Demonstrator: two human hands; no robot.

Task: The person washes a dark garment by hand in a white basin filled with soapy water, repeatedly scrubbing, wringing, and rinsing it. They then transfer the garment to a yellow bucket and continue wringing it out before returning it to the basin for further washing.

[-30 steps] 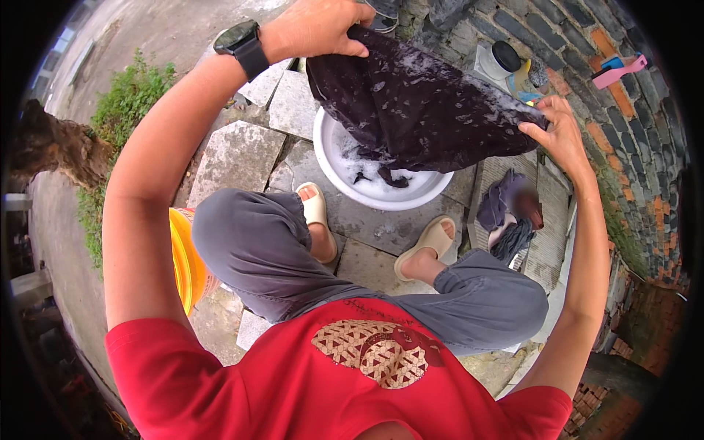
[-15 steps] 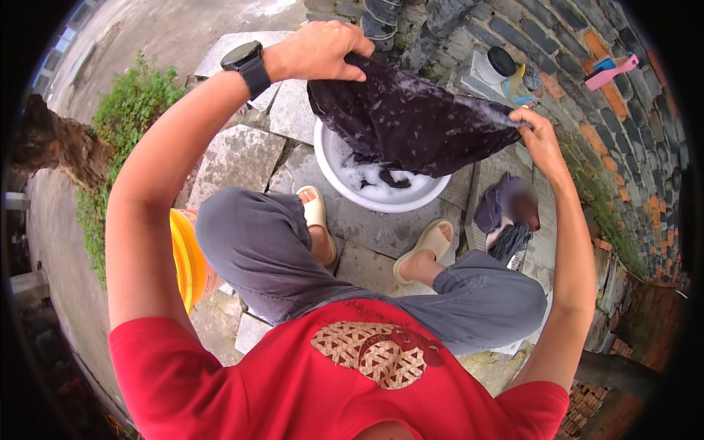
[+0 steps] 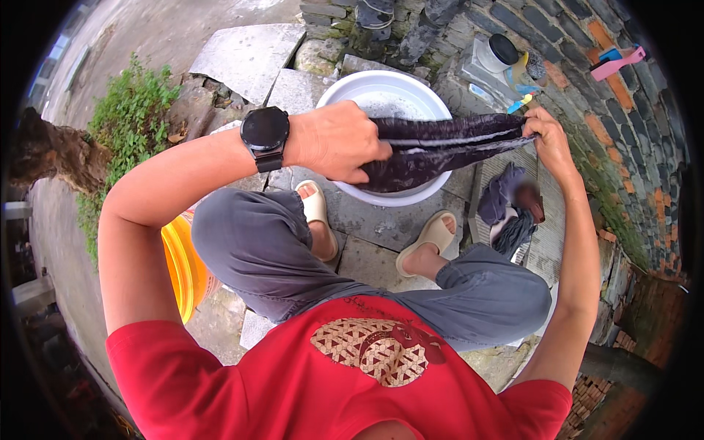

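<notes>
A dark, wet garment point(image 3: 440, 147) with streaks of suds is stretched sideways above a white basin point(image 3: 345, 86). My left hand point(image 3: 339, 141), a black watch on its wrist, grips the left end with the fingers closed. At the other end my right hand point(image 3: 546, 139) pinches the cloth's edge near a corner. The garment is drawn into a long, folded band and hides the middle of the basin. Behind it, suds and water point(image 3: 385, 103) show inside the basin. What kind of garment it is, I cannot tell.
Bunched dark clothes point(image 3: 506, 209) lie on a ribbed slab to the right. A black-lidded tub point(image 3: 500, 55) and small items stand by the brick wall point(image 3: 609, 110), where a pink-handled brush point(image 3: 620, 64) hangs. A yellow bucket point(image 3: 180, 268) sits beside my left leg.
My left hand has come down and nearer, turning over. The garment went from hanging broadly over the basin to a narrow taut band, uncovering the basin's far side. My right hand moved slightly.
</notes>
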